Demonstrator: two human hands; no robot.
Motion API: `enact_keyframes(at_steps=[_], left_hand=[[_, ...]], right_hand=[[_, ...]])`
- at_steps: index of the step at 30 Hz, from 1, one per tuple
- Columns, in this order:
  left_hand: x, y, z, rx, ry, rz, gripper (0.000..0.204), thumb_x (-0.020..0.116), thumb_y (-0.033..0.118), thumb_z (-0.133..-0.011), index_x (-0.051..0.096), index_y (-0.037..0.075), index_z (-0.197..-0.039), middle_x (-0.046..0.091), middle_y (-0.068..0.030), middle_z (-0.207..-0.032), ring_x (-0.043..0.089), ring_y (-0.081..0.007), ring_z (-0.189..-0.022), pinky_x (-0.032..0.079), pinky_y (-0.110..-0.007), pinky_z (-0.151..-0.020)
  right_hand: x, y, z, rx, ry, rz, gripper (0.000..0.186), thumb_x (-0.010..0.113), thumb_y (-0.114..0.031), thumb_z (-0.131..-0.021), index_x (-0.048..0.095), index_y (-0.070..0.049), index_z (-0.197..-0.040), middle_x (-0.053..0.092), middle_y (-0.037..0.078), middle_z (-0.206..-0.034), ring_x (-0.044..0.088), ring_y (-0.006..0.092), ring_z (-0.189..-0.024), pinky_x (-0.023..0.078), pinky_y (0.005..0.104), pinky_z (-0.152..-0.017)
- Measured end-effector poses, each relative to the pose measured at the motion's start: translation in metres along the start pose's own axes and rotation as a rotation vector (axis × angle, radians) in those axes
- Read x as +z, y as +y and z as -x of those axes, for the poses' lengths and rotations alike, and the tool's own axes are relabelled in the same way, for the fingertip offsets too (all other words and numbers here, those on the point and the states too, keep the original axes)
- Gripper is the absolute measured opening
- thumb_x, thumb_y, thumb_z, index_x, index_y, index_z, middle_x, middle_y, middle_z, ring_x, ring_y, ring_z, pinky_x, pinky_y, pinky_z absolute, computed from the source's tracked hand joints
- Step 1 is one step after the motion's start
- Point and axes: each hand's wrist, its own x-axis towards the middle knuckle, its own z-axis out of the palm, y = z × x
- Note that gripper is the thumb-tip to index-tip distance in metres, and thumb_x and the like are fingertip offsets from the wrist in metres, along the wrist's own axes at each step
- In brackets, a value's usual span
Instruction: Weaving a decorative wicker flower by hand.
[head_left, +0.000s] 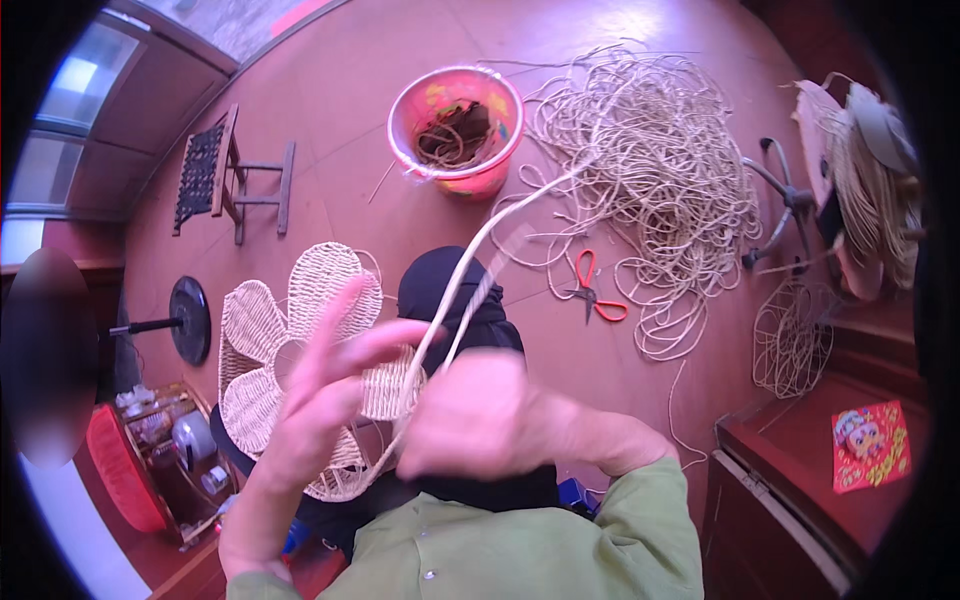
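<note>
cord arcs up in front of the hands, between them and the big loose heap of cord ahead and to the right; its near end runs down to the gap between the hands, over the woven flower. the left hand is spread wide above the petals, fingers apart, not wrapped round anything. the right hand is curled into a loose fist just beside the cord, but it is blurred, so i cannot tell whether it grips it. the cord looks light, soft and bendy, probably a bit rough rather than slippery, and likely to snag in its own loops. it seems best pinched close to the flower, with the slack led away from the heap. the flower looks light and fairly stiff; a petal's outer rim should make a safe hold.
</note>
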Motion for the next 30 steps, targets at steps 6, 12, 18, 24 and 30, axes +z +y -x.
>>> enact_keyframes(at_steps=[6, 12, 18, 24, 30], left_hand=[[0.029, 0.059, 0.039, -0.257, -0.032, -0.074, 0.037, 0.065, 0.012, -0.096, 0.061, -0.007, -0.127, 0.063, -0.003, -0.076, 0.053, -0.0084, -0.059, 0.044, -0.025, -0.058], [-0.103, 0.037, 0.188, -0.241, 0.364, -0.687, 0.03, 0.062, 0.006, -0.096, 0.069, 0.003, -0.125, 0.06, 0.0065, -0.082, 0.046, -0.0003, -0.069, 0.036, -0.018, -0.061], [-0.433, 0.014, 0.535, -0.388, 1.589, -0.958, 0.03, 0.065, 0.028, -0.097, 0.074, 0.002, -0.109, 0.074, -0.0082, -0.094, 0.071, -0.0183, -0.088, 0.056, -0.036, -0.076], [-0.421, -0.027, 0.505, -0.263, 1.203, -1.297, 0.036, 0.065, 0.016, -0.093, 0.069, 0.003, -0.127, 0.073, -0.0123, -0.115, 0.067, -0.0267, -0.114, 0.047, -0.037, -0.105], [-0.048, -0.029, 0.204, 0.004, 0.122, -0.163, 0.088, 0.059, -0.001, -0.085, 0.02, 0.005, -0.164, 0.046, -0.0164, -0.152, 0.052, -0.0228, -0.132, 0.052, -0.028, -0.094]], right_hand=[[0.074, -0.039, 0.029, 0.202, -0.258, -0.412, 0.039, 0.082, -0.027, -0.088, 0.069, -0.003, -0.115, 0.062, -0.002, -0.09, 0.058, 0.0109, -0.08, 0.05, 0.0285, -0.07], [-0.029, -0.013, -0.012, 0.323, 0.563, -1.751, 0.021, 0.053, -0.03, -0.108, 0.059, -0.014, -0.096, 0.057, -0.004, -0.089, 0.031, 0.0039, -0.059, 0.032, 0.0223, -0.051], [-0.236, 0.087, 0.138, 0.579, 0.996, -1.265, 0.03, 0.052, -0.03, -0.109, 0.051, -0.012, -0.086, 0.048, -0.005, -0.07, 0.034, 0.0051, -0.055, 0.028, 0.0227, -0.048], [-0.103, 0.039, 0.059, 0.564, 0.929, -0.803, 0.02, 0.052, -0.018, -0.108, 0.063, -0.001, -0.112, 0.059, 0.003, -0.087, 0.058, 0.0086, -0.076, 0.055, 0.0293, -0.073], [0.151, -0.112, 0.016, 0.779, 0.019, -1.416, 0.032, 0.049, -0.025, -0.111, 0.067, 0.001, -0.112, 0.072, 0.008, -0.096, 0.071, 0.0145, -0.085, 0.058, 0.0288, -0.075]])
